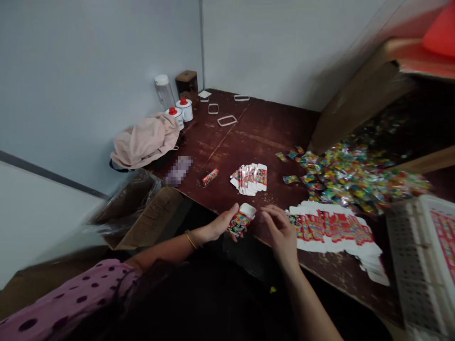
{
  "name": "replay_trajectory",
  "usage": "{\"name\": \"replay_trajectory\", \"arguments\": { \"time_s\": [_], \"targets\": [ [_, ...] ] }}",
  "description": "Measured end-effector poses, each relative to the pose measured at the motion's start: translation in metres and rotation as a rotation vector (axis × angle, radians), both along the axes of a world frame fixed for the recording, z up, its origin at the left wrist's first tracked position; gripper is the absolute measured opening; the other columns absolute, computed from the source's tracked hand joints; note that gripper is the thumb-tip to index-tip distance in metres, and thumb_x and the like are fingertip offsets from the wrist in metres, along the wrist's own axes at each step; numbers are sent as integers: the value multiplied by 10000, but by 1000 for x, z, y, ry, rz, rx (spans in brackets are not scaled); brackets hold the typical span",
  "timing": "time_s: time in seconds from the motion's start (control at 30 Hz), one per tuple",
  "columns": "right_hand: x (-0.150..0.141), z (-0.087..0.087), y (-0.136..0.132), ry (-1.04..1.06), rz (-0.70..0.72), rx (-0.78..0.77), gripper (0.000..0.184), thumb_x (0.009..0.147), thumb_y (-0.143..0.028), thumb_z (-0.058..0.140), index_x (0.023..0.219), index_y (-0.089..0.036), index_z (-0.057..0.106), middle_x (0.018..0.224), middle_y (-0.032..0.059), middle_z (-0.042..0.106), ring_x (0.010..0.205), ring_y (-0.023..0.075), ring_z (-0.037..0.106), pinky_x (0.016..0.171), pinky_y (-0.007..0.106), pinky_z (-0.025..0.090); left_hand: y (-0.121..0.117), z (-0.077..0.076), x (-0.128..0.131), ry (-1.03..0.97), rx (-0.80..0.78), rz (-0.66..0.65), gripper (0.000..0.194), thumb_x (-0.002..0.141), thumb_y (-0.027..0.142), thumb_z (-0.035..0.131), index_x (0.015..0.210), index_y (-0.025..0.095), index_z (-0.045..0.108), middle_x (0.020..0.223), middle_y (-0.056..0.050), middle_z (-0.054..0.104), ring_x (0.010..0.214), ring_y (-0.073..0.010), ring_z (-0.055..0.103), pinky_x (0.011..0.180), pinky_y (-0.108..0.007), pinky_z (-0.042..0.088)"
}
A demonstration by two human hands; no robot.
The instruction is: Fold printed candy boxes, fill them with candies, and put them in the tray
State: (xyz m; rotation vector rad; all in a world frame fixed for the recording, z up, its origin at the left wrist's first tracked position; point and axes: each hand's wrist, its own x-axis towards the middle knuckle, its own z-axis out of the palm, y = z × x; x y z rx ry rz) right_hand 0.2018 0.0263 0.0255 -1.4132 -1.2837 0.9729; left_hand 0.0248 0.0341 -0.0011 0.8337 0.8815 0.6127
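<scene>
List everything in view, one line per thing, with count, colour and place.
small box: one, red-patterned with white flap, in left hand
flat box blanks: a spread, red and white, table's near edge, right
fanned boxes: one small stack, mid-table
candy packets: a heap, multicoloured, right
single small box: one, red, lying flat
cups: two, white with red knobs, far left
cloth: one, beige, left
basket: one, white, far right
table: dark brown
left hand: holding small box
right hand: empty, beside it
</scene>
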Motion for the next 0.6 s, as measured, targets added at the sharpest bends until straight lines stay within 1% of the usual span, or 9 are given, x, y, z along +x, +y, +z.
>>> {"name": "replay_trajectory", "arguments": {
  "time_s": [0.03, 0.1, 0.17, 0.23, 0.3, 0.37, 0.43, 0.53, 0.6],
  "targets": [
    [-2, -2, -2, 140, 12, -127, 358, 712, -529, 712, 912, -232, 711, 968, 60, 665, 839, 204, 630, 763, 368, 540, 0, 0, 0, 4, -21, 0, 779, 778, 785, 349, 976, 89, 638, 742, -79, 635, 574, -140, 601, 454, -225, 451],
    [-6, -6, -3, 370, 139, -366, 381, 639, -504, 770, 880, -220, 686, 796, 14, 652, 621, 136, 585, 596, 290, 524, 1, 2, -1, 33, -28, -17, 684, 775, 711, 459, 1007, 95, 648, 745, -73, 651, 570, -139, 596, 460, -223, 444],
    [-9, -7, -2, 415, 253, -448, 389, 606, -462, 796, 882, -212, 685, 776, 1, 654, 571, 113, 567, 544, 256, 501, 3, 3, -2, 83, -2, -68, 548, 770, 582, 556, 1040, 115, 654, 785, -65, 668, 602, -133, 598, 476, -208, 438],
    [-10, -5, -1, 252, 319, -340, 339, 641, -454, 769, 865, -206, 711, 805, 20, 676, 642, 141, 610, 591, 272, 520, 5, 3, -3, 144, 33, -111, 445, 763, 476, 586, 1036, 134, 666, 833, -58, 676, 662, -134, 602, 489, -192, 434],
    [-10, -1, -2, 9, 371, -145, 286, 733, -463, 694, 861, -213, 745, 903, 58, 703, 812, 196, 654, 743, 333, 542, 8, 3, -3, 191, 23, -108, 389, 769, 440, 564, 980, 133, 679, 832, -53, 668, 694, -140, 598, 495, -191, 435],
    [-9, 2, -3, -156, 380, 4, 299, 836, -465, 585, 889, -232, 765, 1001, 75, 711, 954, 223, 653, 885, 379, 514, 9, 3, -3, 201, -25, -71, 377, 771, 446, 543, 899, 118, 677, 795, -52, 651, 692, -146, 591, 503, -203, 445],
    [-9, 5, -3, -200, 359, 42, 331, 876, -474, 532, 932, -247, 767, 1019, 73, 721, 966, 228, 660, 900, 395, 514, 9, 5, -6, 131, -60, -61, 387, 759, 461, 561, 877, 108, 667, 800, -59, 642, 712, -151, 588, 529, -220, 465],
    [-7, 5, 1, -192, 315, 34, 328, 864, -488, 561, 945, -245, 766, 972, 70, 735, 904, 226, 673, 852, 390, 539, 7, 12, -15, -71, -59, -129, 432, 737, 456, 635, 1013, 123, 644, 904, -72, 634, 782, -165, 605, 581, -244, 493],
    [-7, 4, 2, -214, 319, 63, 318, 875, -471, 557, 972, -248, 762, 980, 69, 734, 918, 226, 668, 870, 392, 531, 4, 18, -22, -121, -3, -160, 458, 733, 415, 684, 1097, 146, 609, 935, -64, 615, 782, -158, 613, 585, -233, 490]
  ]
}}
